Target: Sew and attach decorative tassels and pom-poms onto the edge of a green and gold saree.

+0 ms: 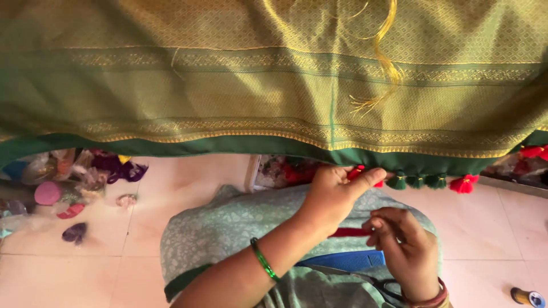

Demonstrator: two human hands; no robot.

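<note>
Both hands work at the green-gold sari (pixel 240 85) hem. Left hand (pixel 334 191) pinches a red tassel (pixel 357 172) against it; right hand (pixel 405 251) is curled closed, apparently on red thread (pixel 349 232).

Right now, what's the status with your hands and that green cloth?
Left hand pinching a red tassel at the green cloth's hem. Right hand closed on red thread below. Green tassels alongside; nothing blocking.
</note>
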